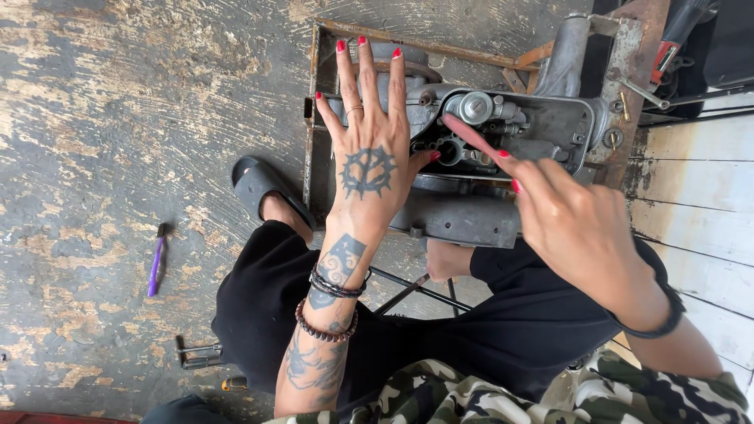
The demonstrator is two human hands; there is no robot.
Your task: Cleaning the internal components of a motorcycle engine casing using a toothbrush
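A grey metal engine casing with an open, oily gear cavity (pixel 503 133) is being supported inside a rusty square metal frame (pixel 314 118) standing on the worn, paint-flaked floor (pixel 118 118), between the seated person's knees. The casing's left part is being covered by the left hand (pixel 369 149), spread flat with fingers apart, gripping nothing. The right hand (pixel 565 212) is being held above the cavity, index finger extended, other fingers curled, empty. A purple pen-like tool (pixel 156 259) and a small metal wrench (pixel 198 353) are lying well apart on the floor.
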